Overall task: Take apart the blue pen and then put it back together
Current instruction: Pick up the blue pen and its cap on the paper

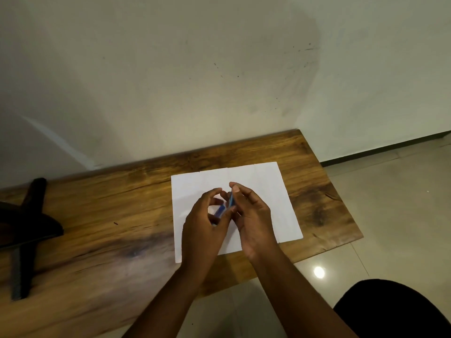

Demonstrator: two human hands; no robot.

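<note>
Centre frame, above white paper on wooden table: blue pen pinched upright by right hand, long axis near vertical; left hand curled around lower blue piece.

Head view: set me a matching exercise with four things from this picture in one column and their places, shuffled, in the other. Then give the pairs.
Things:
1. blue plastic pen
2. white paper sheet
3. brown wooden table
4. dark object

Places:
A. at the table's left edge
B. against the pale wall
C. held between the left hand and the right hand
D. flat on the table, under the hands

Pairs: 1-C, 2-D, 3-B, 4-A
</note>
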